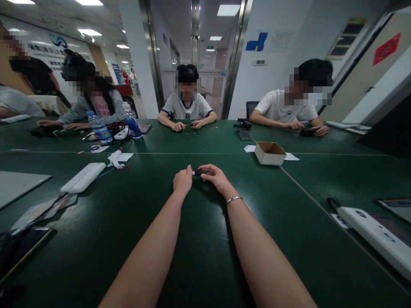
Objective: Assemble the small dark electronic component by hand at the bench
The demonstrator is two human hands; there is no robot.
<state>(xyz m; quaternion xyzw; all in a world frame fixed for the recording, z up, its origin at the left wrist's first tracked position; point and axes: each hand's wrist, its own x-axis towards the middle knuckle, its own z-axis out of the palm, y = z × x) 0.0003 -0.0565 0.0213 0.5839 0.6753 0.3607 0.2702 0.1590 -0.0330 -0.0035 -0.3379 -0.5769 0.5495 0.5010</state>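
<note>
Both my arms reach out over the dark green table (205,239). My left hand (183,180) and my right hand (214,176) meet in the middle, each closed on one end of a small black part with a metal tip (198,172). The part is held just above the table top. A thin bracelet (234,199) circles my right wrist. What the part is exactly I cannot make out.
A small open cardboard box (269,152) stands to the right beyond my hands. White power strips lie at left (83,177) and right (379,234). Water bottles (99,128), paper scraps (118,157) and a phone (22,252) lie at left. Several people sit around the far side.
</note>
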